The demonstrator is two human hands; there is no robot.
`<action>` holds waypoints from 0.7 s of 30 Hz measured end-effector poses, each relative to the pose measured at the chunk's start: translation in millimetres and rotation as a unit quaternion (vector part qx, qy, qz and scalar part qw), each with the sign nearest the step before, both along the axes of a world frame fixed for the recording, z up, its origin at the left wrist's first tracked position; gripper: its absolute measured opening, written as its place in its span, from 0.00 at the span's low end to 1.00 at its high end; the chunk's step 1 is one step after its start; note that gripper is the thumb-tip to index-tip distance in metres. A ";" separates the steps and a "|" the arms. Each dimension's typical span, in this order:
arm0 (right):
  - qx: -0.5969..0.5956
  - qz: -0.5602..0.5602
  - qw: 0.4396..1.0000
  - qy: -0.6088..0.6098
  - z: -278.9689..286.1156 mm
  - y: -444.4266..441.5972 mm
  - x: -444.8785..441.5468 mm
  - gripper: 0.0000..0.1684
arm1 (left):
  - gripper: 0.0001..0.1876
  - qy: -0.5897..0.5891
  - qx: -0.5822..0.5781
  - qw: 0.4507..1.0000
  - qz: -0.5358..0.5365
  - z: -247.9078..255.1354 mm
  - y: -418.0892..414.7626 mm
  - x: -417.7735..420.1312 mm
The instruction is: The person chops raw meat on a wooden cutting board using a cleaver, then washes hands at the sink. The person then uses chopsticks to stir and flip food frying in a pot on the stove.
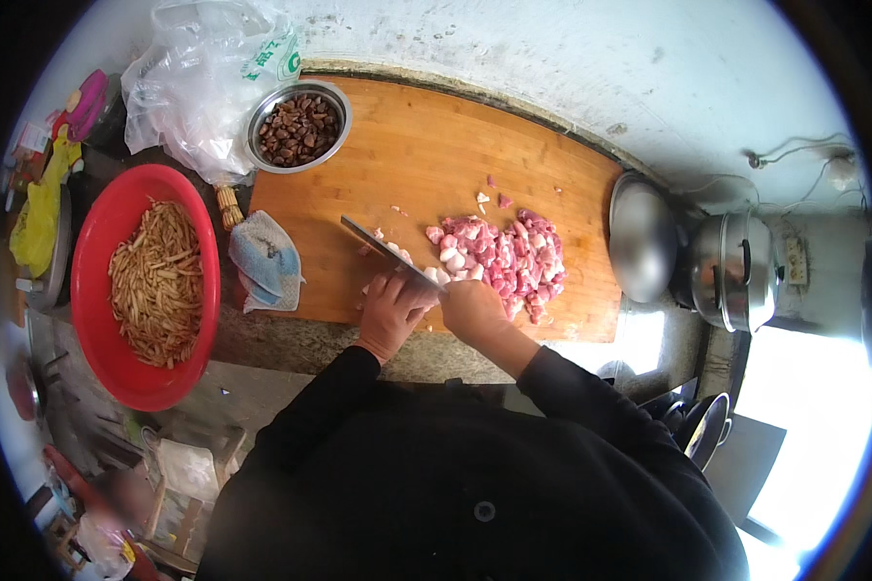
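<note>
My right hand [472,309] is closed round the handle of a cleaver [386,248], whose broad blade slants up and left over a wooden cutting board [407,138]. Against the blade's near side rests my left hand [391,312], fingers bent down; what lies under them is hidden. Small pale chunks of raw meat [398,252] show just beyond the blade. To the right of it spreads a pile of diced raw meat [512,261], red with whitish fatty pieces. A few scraps [483,200] lie farther up the board.
Left of the board sit a folded cloth [267,254] and a red plastic basin [87,290] of brownish strips. A steel bowl [344,109] of brown nut-like pieces stands on the far left corner, beside a plastic bag [189,80]. A metal wok-like pan [639,240] and a lidded pot [730,272] stand right.
</note>
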State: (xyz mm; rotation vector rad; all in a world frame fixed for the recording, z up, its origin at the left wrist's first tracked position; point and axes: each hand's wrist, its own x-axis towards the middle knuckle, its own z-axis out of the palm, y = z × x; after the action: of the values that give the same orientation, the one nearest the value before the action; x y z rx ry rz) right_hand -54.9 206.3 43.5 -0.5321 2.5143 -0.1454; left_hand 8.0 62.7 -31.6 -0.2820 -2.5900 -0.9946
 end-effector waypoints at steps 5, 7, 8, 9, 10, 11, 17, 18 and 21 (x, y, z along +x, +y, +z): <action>-0.105 -0.118 0.985 0.065 7.6 30.1 -13.7 0.22 | 0.20 0.009 0.059 0.998 0.023 0.5 -4.8 2.8; -0.133 -0.159 0.974 0.086 17.9 41.1 -13.7 0.20 | 0.19 0.023 0.061 0.997 0.028 11.4 -4.9 4.9; -0.166 -0.166 0.968 0.085 25.2 44.7 -10.2 0.18 | 0.19 0.026 0.057 0.998 0.022 10.4 -5.1 7.3; -0.139 -0.149 0.976 0.072 34.8 47.0 -6.3 0.17 | 0.19 0.031 0.054 0.998 0.016 9.6 -6.4 9.1; -0.112 -0.131 0.983 0.059 42.8 48.4 -1.9 0.16 | 0.19 0.036 0.050 0.998 0.012 7.7 -8.0 10.5; -0.085 -0.112 0.989 0.045 48.6 49.1 3.4 0.16 | 0.19 0.041 0.042 0.998 0.008 4.1 -8.5 11.2; -0.051 -0.035 0.998 0.002 47.5 60.4 31.2 0.14 | 0.20 0.043 0.006 0.999 0.000 5.9 -4.0 13.1; -0.033 -0.027 0.999 -0.011 44.6 60.8 31.5 0.14 | 0.20 0.041 0.006 0.999 -0.001 7.8 -4.7 13.5; -0.045 -0.012 0.998 -0.040 42.7 57.7 26.6 0.13 | 0.20 0.031 0.000 0.999 -0.003 0.3 -3.4 14.0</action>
State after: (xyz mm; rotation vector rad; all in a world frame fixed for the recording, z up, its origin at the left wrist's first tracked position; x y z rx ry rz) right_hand -28.3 264.0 86.2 -0.5209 2.4460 -0.2857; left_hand 22.0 59.3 -31.3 -0.3170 -2.5342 -0.9718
